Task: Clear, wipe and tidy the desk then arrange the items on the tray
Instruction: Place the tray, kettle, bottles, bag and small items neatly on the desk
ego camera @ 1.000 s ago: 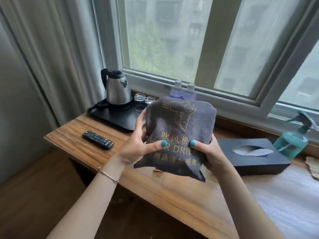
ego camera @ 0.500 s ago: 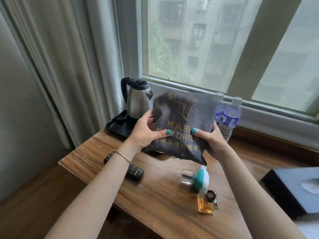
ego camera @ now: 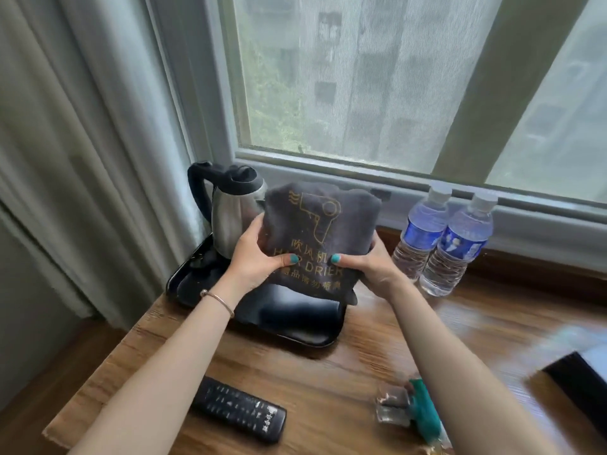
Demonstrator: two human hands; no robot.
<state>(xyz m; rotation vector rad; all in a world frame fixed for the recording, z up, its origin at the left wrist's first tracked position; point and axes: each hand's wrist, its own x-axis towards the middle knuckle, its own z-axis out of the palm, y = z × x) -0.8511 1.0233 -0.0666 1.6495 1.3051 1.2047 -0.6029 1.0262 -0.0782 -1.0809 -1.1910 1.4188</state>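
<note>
A dark grey hair-drier bag [ego camera: 323,231] with gold print is held upright just above the black tray [ego camera: 295,326] at the desk's back left. My left hand [ego camera: 254,257] grips its left edge and my right hand [ego camera: 371,266] grips its right edge, thumbs on the front. A steel kettle [ego camera: 230,218] with a black handle stands on the tray right behind the bag's left side. The bag's lower edge hangs over the tray's middle; I cannot tell whether it touches the tray.
Two water bottles [ego camera: 440,238] stand by the window sill, right of the bag. A black remote [ego camera: 239,410] lies near the wooden desk's front edge. A small glass bottle with a teal cap [ego camera: 407,407] lies at the front right; a black box corner [ego camera: 578,385] shows at the right edge.
Both hands carried the bag left and down, from in front of me to over the tray beside the kettle. The view swung left and closer with it.
</note>
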